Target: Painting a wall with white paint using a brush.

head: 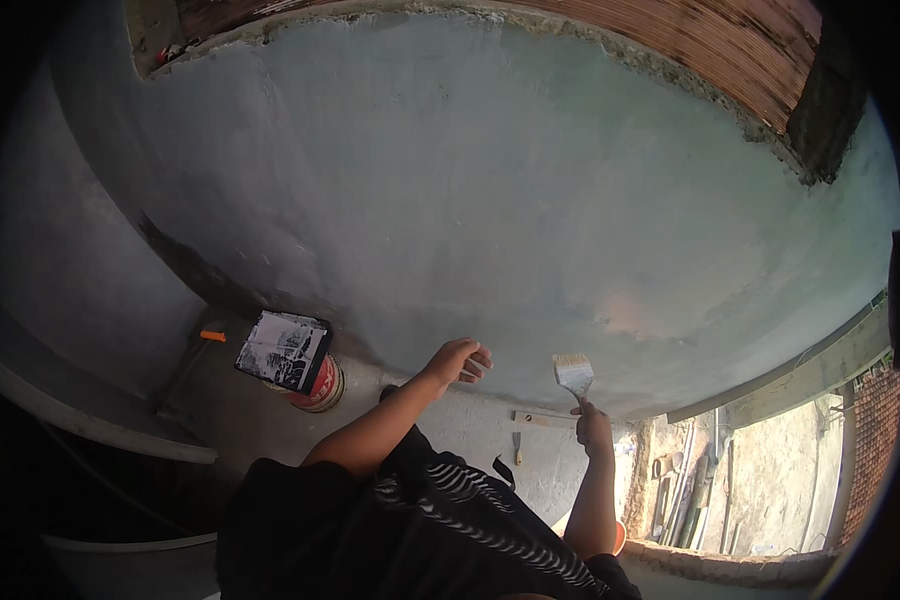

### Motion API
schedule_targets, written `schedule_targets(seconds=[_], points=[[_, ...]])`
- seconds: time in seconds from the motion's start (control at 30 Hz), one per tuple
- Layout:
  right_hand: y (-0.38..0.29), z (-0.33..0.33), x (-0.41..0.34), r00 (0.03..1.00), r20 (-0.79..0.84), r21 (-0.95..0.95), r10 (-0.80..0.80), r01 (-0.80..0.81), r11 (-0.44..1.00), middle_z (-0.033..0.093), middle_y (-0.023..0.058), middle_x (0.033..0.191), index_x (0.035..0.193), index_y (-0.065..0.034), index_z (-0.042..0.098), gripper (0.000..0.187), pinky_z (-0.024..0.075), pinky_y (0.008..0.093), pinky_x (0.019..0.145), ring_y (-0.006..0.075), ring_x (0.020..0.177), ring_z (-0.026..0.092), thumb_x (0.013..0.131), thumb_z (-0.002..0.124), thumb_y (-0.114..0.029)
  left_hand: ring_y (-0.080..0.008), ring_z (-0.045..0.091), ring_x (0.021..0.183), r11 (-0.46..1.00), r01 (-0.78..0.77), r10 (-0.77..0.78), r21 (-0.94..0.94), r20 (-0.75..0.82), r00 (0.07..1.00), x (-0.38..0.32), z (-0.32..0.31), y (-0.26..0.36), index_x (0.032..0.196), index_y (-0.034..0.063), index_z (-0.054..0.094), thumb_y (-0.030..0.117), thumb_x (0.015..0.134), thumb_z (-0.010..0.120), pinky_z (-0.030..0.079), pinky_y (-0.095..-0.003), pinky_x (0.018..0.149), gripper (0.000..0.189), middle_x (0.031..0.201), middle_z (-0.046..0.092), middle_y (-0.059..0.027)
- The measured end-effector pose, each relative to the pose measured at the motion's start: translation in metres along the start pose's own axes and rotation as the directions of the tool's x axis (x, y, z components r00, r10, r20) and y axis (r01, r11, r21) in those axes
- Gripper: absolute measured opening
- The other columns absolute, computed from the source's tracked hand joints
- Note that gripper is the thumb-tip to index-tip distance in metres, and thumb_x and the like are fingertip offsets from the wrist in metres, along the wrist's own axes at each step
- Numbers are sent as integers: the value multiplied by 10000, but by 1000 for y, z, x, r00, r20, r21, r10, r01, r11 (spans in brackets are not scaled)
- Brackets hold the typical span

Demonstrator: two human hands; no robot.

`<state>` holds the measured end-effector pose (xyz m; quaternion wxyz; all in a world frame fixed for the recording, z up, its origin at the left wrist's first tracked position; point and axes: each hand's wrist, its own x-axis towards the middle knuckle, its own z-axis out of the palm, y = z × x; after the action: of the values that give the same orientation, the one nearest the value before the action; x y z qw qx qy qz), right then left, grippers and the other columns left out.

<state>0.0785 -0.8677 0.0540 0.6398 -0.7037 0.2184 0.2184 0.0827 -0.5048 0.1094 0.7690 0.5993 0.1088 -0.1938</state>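
My right hand (pixel 594 429) is closed around the handle of a wide flat paintbrush (pixel 573 369). Its pale bristles point up, in front of the lower part of a grey plastered wall (pixel 450 195). Whether the bristles touch the wall, I cannot tell. My left hand (pixel 459 363) is held up before the same wall, fingers loosely bent and apart, with nothing visible in it. To its left, a paint tray (pixel 285 349) smeared with white paint rests on a red and white bucket (pixel 321 391).
An orange-handled tool (pixel 213 336) is by the left corner. A putty knife (pixel 517 448) and a long flat bar with holes (pixel 540 418) lie on the floor (pixel 480 431). At right, an opening shows pipes (pixel 694 495) outside. Rough-edged openings with corrugated sheeting (pixel 705 45) are above.
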Motion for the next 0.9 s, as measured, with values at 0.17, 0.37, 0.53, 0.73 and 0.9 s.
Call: schedule_targets(seconds=[0.17,0.37,0.53,0.73,0.9], points=[[-30,31,-5,989,131,-14,-65,67,998,317,-55,486,926,-1,593,409,163,260,355,69,357,245,979,511,-399,-144,624,795,999,5,-9,-45,-70,998,-13,-23,-17,1063,67,606,342,990,412,513,-311,740,344,977,668,-61],[-48,95,-5,953,296,-97,-65,98,990,328,-49,495,943,23,600,414,163,255,370,66,370,252,975,530,-384,-134,626,735,996,-8,-4,-87,-137,991,-21,-53,-27,1026,75,617,340,967,421,505,-288,669,335,940,686,-48],[-42,163,1,931,362,-157,-48,111,981,372,-41,506,1001,50,631,434,187,252,383,67,388,284,970,542,-373,-132,624,756,996,13,-27,-87,-163,986,-25,-96,-23,1049,66,611,326,985,423,517,-294,704,327,955,675,-55],[-30,261,1,897,441,-331,34,127,935,413,-38,535,1014,18,674,406,232,239,415,61,431,323,968,544,-364,-130,628,744,994,-2,-18,-112,-181,983,-26,-171,-14,1036,71,623,331,986,426,521,-297,694,331,956,685,-55],[-11,376,25,878,469,-479,99,159,863,430,-53,557,1033,-35,697,358,270,241,428,53,464,351,963,556,-356,-142,640,759,978,21,-68,-207,-221,973,-48,-269,-35,1027,75,635,355,978,442,527,-309,702,344,963,687,-57]])
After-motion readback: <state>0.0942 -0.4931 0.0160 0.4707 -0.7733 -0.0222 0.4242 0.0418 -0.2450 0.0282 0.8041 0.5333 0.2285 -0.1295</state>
